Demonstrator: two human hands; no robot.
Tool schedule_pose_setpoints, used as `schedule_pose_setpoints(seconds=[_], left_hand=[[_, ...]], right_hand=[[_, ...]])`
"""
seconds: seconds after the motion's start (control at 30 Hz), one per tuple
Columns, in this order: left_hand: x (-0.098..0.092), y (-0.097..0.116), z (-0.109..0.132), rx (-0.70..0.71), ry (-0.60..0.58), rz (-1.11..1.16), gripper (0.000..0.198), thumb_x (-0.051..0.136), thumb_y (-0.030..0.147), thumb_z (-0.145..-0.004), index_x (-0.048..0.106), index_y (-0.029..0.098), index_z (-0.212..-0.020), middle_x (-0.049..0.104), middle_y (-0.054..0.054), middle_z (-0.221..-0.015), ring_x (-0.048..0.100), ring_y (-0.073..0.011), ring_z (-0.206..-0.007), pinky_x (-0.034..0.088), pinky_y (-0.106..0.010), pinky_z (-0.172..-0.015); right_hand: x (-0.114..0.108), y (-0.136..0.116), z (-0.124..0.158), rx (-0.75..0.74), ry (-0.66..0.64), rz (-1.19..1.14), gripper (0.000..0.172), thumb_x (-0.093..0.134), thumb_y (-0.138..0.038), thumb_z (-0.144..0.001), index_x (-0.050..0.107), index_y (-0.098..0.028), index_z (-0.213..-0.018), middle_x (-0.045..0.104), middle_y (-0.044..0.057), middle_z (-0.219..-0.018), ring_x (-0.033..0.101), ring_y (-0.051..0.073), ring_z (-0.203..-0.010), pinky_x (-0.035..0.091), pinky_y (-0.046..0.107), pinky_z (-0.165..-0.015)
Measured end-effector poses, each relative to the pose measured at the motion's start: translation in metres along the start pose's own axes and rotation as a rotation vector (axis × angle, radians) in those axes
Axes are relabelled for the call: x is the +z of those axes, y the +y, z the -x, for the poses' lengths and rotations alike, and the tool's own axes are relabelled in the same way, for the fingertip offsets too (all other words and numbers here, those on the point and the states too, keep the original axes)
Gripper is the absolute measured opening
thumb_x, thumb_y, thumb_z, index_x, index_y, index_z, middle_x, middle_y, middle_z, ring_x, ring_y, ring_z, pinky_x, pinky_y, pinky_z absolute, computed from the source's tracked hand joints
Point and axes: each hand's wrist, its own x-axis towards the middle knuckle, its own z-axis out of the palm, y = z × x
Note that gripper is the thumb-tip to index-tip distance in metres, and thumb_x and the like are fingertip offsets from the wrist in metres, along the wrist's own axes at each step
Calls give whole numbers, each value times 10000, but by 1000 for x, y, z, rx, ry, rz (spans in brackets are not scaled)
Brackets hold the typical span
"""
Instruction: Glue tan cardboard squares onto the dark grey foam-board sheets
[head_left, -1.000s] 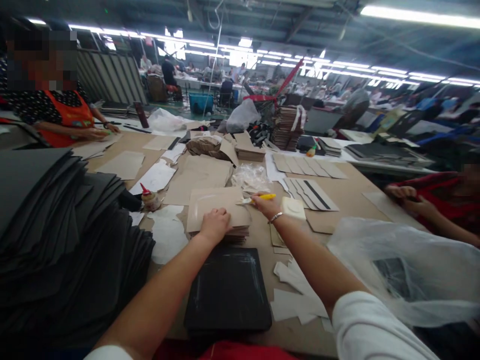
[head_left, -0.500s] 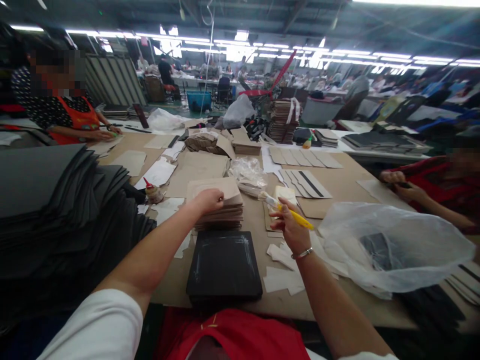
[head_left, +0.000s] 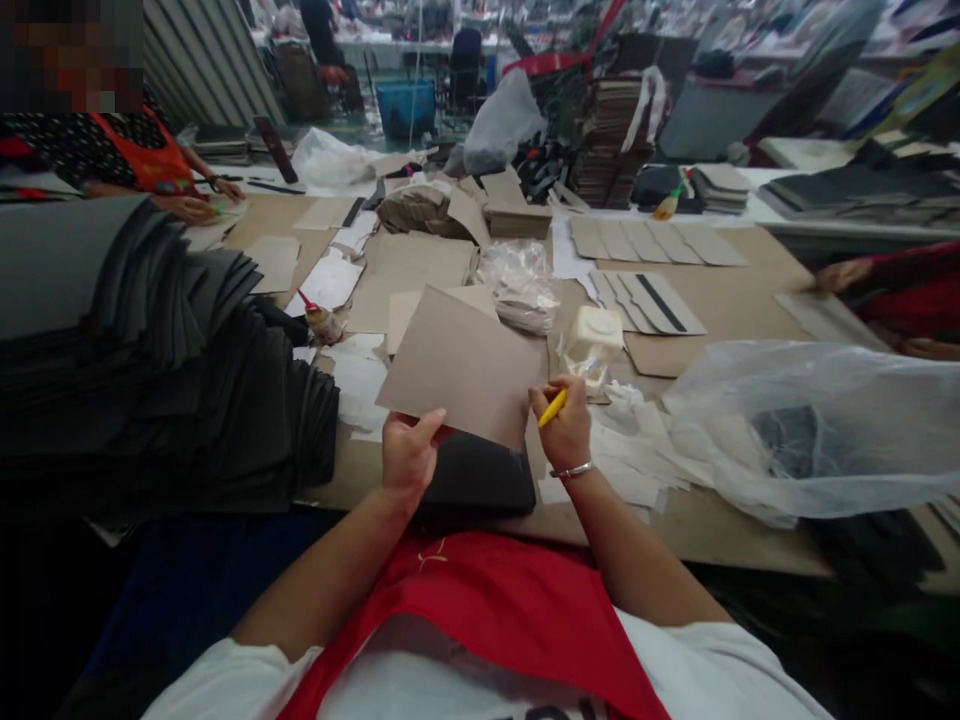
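My left hand [head_left: 409,450] grips the near left corner of a beige cardboard sheet [head_left: 465,365], thumb on top. The sheet is held tilted above a stack of black panels [head_left: 480,480] and covers its far part. In my right hand [head_left: 564,425], closed, is a yellow-handled brush [head_left: 553,408]; its bristles are hidden behind the hand. That hand is at the sheet's right edge, and I cannot tell whether it touches it. Behind the sheet shows part of a beige cardboard stack [head_left: 405,310]. A whitish square container [head_left: 595,335] stands beyond my right hand.
Dark grey panels [head_left: 112,400] are piled high on the left. A glue bottle with a red tip [head_left: 322,322] stands near them. At right lie paper scraps [head_left: 630,460] and a clear plastic bag [head_left: 847,430]. Co-workers sit at the left [head_left: 157,170] and right [head_left: 915,300].
My left hand has taken a cardboard sheet from the stack and brought it back over the black panels. My right hand has turned the brush bristles out of sight. The view has tipped down.
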Motion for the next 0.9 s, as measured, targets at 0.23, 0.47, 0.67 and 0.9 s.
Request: schedule_pose_setpoints(seconds=[0.23,0.47,0.67,0.9], left_hand=[[-35,-31,33,-332,46,117,440,747,260,-611,610,145,-1013,677,-38,-855,642,-174,-814,523,-338,-803],[-106,-51,17,-416,42,-335,365,615,486,-721,600,166,-896,603,2,-745,539,-101,-575,405,-176,-404],[-130,-64,-14,-245,-161,-946,308,532,435,-787,624,161,-681,589,13,-611,521,-115,-600,387,-214,-567],[-130,-75,-28,-263,-147,-1016,329,517,459,-789,608,167,-666,584,15,-581,520,-124,-565,353,-225,-544]], right_hand=[[-11,32,37,153,-192,57,283,547,-426,-772,415,-216,-909,545,-26,-666,536,144,-578,453,295,-583],[-12,66,59,100,-301,258,262,507,-452,-797,449,-209,-874,561,13,-723,530,155,-604,423,290,-577],[1,87,60,71,-336,420,272,435,-465,-834,479,-202,-887,579,35,-732,531,164,-595,395,288,-565],[11,88,54,50,-346,465,247,422,-457,-844,475,-217,-869,597,46,-743,547,177,-608,405,300,-575]])
